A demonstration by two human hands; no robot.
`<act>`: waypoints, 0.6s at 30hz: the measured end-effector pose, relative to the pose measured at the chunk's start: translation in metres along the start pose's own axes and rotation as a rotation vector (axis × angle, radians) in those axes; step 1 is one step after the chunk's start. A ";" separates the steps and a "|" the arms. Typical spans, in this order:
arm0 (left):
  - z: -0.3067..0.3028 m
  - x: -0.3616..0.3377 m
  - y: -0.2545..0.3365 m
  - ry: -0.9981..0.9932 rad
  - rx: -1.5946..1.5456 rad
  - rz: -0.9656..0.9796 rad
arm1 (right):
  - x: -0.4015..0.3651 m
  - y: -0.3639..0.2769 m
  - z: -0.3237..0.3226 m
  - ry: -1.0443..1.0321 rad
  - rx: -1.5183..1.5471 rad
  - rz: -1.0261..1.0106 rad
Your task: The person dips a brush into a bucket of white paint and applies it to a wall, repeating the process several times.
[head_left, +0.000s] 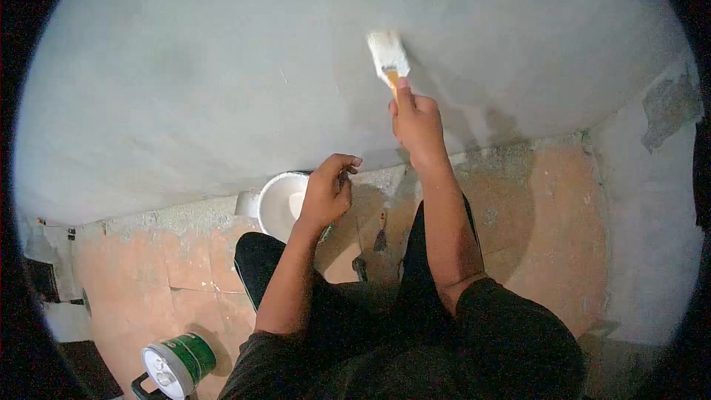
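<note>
My right hand (419, 127) grips the wooden handle of a paintbrush (388, 55). White paint coats the brush's bristles, which are against the pale grey wall (222, 52). My left hand (326, 192) hovers over the right side of a white tub (266, 204), its fingers loosely bent and nothing visible in them. Some whitish material shows inside the tub, partly hidden behind the left hand. A second, dark-bristled brush (381, 233) lies on the floor between my knees.
A green-and-white paint bucket (191, 355) with a dark handle stands at the lower left. Orange floor tiles (133, 267) meet the wall along a rough, paint-spotted edge. Another wall (644, 215) with a peeling patch rises at the right.
</note>
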State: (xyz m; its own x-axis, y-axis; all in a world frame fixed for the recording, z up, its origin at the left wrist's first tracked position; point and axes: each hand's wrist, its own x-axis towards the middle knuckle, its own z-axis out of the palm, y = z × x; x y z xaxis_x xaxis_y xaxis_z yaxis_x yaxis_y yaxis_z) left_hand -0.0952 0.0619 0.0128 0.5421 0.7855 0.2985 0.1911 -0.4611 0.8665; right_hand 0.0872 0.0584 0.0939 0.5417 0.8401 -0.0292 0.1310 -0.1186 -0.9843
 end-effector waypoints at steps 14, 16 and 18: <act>0.005 0.006 -0.008 -0.067 0.045 -0.024 | 0.067 0.269 0.063 -0.363 -0.551 0.368; 0.005 0.009 -0.009 -0.068 0.026 -0.030 | 0.060 0.292 0.069 -0.471 -0.564 0.492; 0.005 0.012 -0.009 -0.052 0.034 -0.024 | 0.060 0.301 0.071 -0.537 -0.539 0.524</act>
State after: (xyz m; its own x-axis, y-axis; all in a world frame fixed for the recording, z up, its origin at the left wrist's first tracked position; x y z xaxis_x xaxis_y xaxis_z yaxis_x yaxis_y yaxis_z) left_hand -0.0860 0.0733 0.0067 0.5785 0.7744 0.2562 0.2317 -0.4571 0.8587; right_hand 0.1001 0.1110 -0.2165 0.2005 0.7261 -0.6577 0.4199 -0.6702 -0.6120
